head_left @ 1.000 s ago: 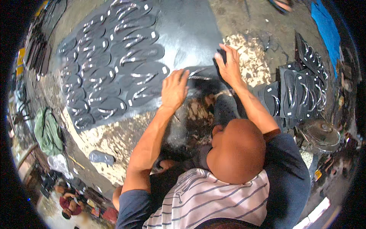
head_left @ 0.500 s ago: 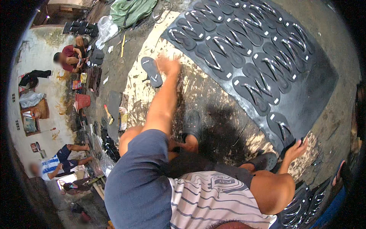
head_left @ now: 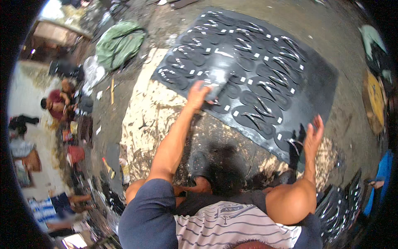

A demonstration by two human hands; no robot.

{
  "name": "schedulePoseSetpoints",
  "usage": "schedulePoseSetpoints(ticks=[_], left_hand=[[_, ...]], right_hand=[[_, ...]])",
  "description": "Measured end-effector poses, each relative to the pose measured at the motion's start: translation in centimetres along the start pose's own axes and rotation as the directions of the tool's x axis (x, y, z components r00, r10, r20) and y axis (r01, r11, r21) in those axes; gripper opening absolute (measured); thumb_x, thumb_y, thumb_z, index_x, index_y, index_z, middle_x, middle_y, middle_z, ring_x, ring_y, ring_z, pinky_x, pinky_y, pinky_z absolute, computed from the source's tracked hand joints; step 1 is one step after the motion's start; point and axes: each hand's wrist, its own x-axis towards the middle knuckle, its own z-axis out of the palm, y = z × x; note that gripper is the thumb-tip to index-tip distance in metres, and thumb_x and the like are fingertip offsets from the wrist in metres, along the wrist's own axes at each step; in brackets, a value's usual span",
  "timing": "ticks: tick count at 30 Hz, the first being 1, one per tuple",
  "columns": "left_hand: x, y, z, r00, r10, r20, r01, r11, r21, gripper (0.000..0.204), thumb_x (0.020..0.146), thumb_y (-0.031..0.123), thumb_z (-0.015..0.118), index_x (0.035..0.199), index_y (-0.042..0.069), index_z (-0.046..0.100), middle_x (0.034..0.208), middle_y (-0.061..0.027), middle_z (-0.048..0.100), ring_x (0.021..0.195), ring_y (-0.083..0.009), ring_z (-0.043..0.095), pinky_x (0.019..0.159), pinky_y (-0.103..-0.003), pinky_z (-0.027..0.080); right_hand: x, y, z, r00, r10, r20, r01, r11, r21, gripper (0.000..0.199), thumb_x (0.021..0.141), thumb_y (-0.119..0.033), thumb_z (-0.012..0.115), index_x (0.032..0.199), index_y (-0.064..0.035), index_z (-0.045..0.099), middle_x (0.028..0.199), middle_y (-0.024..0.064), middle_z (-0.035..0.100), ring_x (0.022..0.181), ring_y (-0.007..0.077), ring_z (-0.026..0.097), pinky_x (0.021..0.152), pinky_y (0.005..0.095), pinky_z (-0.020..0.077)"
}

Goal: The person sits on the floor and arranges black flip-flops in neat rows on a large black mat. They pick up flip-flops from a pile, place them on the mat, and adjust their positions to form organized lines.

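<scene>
A glossy sandal (head_left: 219, 78), blurred, extends ahead of my left hand (head_left: 200, 95), pinched at its near end. My right hand (head_left: 314, 133) is spread, gripping nothing, just beside a strapped sandal (head_left: 285, 142). Beyond both hands I see a dark mat (head_left: 318, 85) bearing rows of flip-flops (head_left: 258, 106); left of my left hand, a mottled sheet (head_left: 142, 106).

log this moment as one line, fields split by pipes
left hand: holds blurred sandal over dark sheet | right hand: open, beside corner sandal | on sheet: strapped sandals in rows
</scene>
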Motion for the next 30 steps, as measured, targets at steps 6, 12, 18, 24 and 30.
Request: schedulePoseSetpoints(ticks=[6, 12, 18, 24, 30], left_hand=[[-4.4, -0.9, 15.1, 0.563, -0.47, 0.68, 0.521, 0.84, 0.149, 0.048, 0.089, 0.034, 0.064, 0.125, 0.003, 0.055, 0.1, -0.013, 0.065, 0.07, -0.0162, 0.065, 0.053, -0.026, 0.05], [-2.2, -3.8, 25.2, 0.784, -0.309, 0.538, 0.382, 0.924, -0.026, 0.049, 0.095, 0.041, 0.059, 0.121, -0.001, 0.058, 0.103, -0.0075, 0.065, 0.093, -0.0176, 0.065, 0.075, -0.032, 0.06], [-1.6, -10.4, 29.8, 0.919, -0.191, 0.345, 0.06, 0.932, 0.357, 0.035, 0.088, 0.018, 0.071, 0.117, -0.001, 0.066, 0.092, -0.0073, 0.07, 0.079, -0.0134, 0.066, 0.067, -0.026, 0.056], [-0.3, -11.3, 30.2, 0.936, -0.156, 0.316, -0.119, 0.704, 0.7, 0.031, 0.077, 0.023, 0.078, 0.102, 0.004, 0.073, 0.081, -0.0061, 0.072, 0.07, -0.0107, 0.064, 0.068, -0.027, 0.051], [0.7, -11.0, 30.6, 0.923, -0.243, 0.297, 0.061, 0.857, 0.511, 0.026, 0.08, 0.014, 0.079, 0.097, -0.004, 0.069, 0.074, -0.0011, 0.066, 0.061, -0.0074, 0.056, 0.056, -0.023, 0.046]], right_hand=[[4.6, -4.6, -4.2, 0.841, -0.32, 0.435, 0.292, 0.947, 0.131, 0.049, 0.084, 0.0, 0.06, 0.132, -0.0066, 0.054, 0.138, 0.0074, 0.053, 0.132, 0.0231, 0.044, 0.107, 0.0379, 0.0374], [1.2, 3.6, -9.8, 0.923, 0.298, 0.242, -0.373, 0.846, 0.381, 0.042, 0.093, -0.011, 0.063, 0.131, -0.007, 0.046, 0.104, 0.0046, 0.064, 0.089, 0.0097, 0.061, 0.076, 0.0255, 0.0522], [-2.4, 12.4, -8.4, 0.816, 0.558, 0.151, -0.563, 0.71, 0.423, 0.048, 0.091, -0.004, 0.063, 0.133, -0.0087, 0.04, 0.099, 0.0091, 0.06, 0.084, 0.0153, 0.061, 0.072, 0.0291, 0.0578], [-3.3, 14.9, -8.6, 0.832, 0.551, 0.06, -0.51, 0.719, 0.473, 0.038, 0.089, -0.002, 0.063, 0.125, -0.0036, 0.054, 0.105, 0.0113, 0.06, 0.096, 0.0174, 0.06, 0.077, 0.0287, 0.055], [-3.7, 15.7, -8.3, 0.882, 0.462, 0.092, -0.459, 0.796, 0.394, 0.035, 0.09, -0.006, 0.064, 0.125, -0.0032, 0.058, 0.102, 0.0045, 0.062, 0.087, 0.0081, 0.057, 0.076, 0.0208, 0.0469]])
